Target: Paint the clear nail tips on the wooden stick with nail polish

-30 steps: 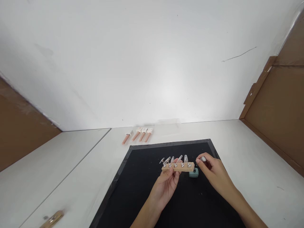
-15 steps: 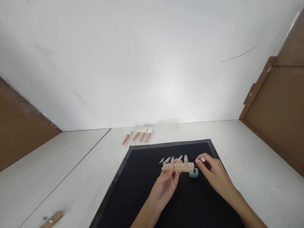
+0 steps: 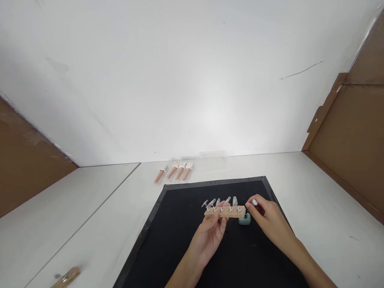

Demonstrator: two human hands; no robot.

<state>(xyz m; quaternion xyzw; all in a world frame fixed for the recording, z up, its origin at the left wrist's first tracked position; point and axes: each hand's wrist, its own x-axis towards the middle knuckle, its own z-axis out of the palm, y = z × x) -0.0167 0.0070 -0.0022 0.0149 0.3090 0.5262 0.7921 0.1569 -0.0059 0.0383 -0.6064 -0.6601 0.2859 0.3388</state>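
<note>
My left hand (image 3: pixel 211 232) grips a light wooden nail-tip stand (image 3: pixel 225 214) from below and in front, holding it above the black mat. Along its top stand several clear nail tips (image 3: pixel 235 201) on small metal bases, leaning at different angles. My right hand (image 3: pixel 265 210) is closed on a nail polish brush by its white-ended cap (image 3: pixel 255 202), close to the stand's right end. The bristles are too small to make out. Just behind and below that end sits a small teal nail polish bottle (image 3: pixel 244 219) with a dark neck, partly covered by the stand.
A black mat (image 3: pixel 180 244) with a grey taped edge lies on the white table. Several pinkish tubes with white caps (image 3: pixel 180 172) lie beyond its far left corner. Another wooden piece (image 3: pixel 67 277) is at the lower left. Brown cardboard panels (image 3: pixel 354 120) stand at both sides.
My right hand has shifted slightly left toward the stand's right end, and the cap has tilted a little. My left hand and the stand stay nearly still.
</note>
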